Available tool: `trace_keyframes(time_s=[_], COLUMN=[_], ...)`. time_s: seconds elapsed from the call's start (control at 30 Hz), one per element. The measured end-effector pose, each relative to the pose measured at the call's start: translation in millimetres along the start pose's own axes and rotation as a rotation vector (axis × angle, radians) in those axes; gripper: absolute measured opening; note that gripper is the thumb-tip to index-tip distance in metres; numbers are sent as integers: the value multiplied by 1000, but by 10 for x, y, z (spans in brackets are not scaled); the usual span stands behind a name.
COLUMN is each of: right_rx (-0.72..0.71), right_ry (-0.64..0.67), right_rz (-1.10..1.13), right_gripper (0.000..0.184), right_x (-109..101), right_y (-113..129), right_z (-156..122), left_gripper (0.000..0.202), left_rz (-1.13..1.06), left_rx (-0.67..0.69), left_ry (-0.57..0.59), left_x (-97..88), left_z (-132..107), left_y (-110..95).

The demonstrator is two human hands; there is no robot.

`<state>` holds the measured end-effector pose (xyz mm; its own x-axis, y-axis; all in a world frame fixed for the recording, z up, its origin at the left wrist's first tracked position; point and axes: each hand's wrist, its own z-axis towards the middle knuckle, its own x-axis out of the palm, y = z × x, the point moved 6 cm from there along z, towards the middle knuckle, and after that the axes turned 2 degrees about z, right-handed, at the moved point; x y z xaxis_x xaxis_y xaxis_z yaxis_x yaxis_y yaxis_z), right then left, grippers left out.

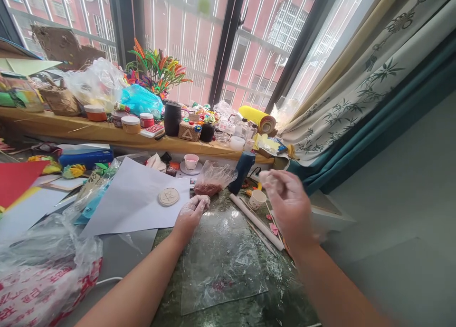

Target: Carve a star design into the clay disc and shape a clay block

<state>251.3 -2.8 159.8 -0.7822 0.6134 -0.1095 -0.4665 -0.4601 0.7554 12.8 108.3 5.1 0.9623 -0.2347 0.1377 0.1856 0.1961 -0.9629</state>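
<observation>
Clear sheet: lying smeared on the near desk.
White rod: lying to its right.
Left hand: showing at the sheet's far-left corner, fingers curling (cannot tell whether gripping anything).
Right hand: hanging farther right, fingers bunching; cannot tell their hold.
Star disc: resting on white paper, left.
Clear bag: sitting beyond the left hand.

The round disc is cream with a star on it. The left hand has white smears. The big paper is white, the roll is yellow, and the pale curtain has dark leaves.
</observation>
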Motion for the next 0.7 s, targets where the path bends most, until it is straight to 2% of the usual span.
trace_keyframes(time_s=[0.03,0.07,0.1,0.13,0.17,0.2,0.23,0.3,0.37,0.47,0.57,0.63,0.7], right_rx=[-147,-212,-218,-181,-159,-132,-86,18,89,136,136,109,135], right_ry=[-76,-75,-10,184,397,553,603,503,458,575,640,636,578], right_rz=[-56,-88,-99,-132,-179,-229,-284,-364,-388,-405,-427,-398,-316], right_gripper=[34,30,28,22,24,30,35,35,37,48,45,40,41], right_x=[-46,-36,17,146,278,366,390,331,326,485,625,664,631], right_y=[111,130,68,-63,-217,-386,-554,-805,-912,-921,-902,-878,-823], right_z=[-46,-155,-309,-506,-745,-980,-1158,-1323,-1347,-1324,-1357,-1363,-1259], left_gripper=[38,37,37,35,34,33,32,31,31,33,32,29,28], left_rz=[11,23,38,56,74,91,108,137,154,159,132,145,182], left_rx=[-2,1,6,13,21,28,33,32,19,7,21,36,35], left_ry=[0,-3,-6,-11,-15,-20,-23,-23,-22,-28,-10,-14,-32], left_x=[-5,-13,-22,-33,-44,-54,-62,-70,-72,-74,-65,-70,-79], left_z=[-1,-3,-6,-10,-13,-15,-16,-16,-13,-11,-13,-18,-26], left_y=[3,0,-6,-14,-21,-26,-26,-11,17,52,45,12,-28])
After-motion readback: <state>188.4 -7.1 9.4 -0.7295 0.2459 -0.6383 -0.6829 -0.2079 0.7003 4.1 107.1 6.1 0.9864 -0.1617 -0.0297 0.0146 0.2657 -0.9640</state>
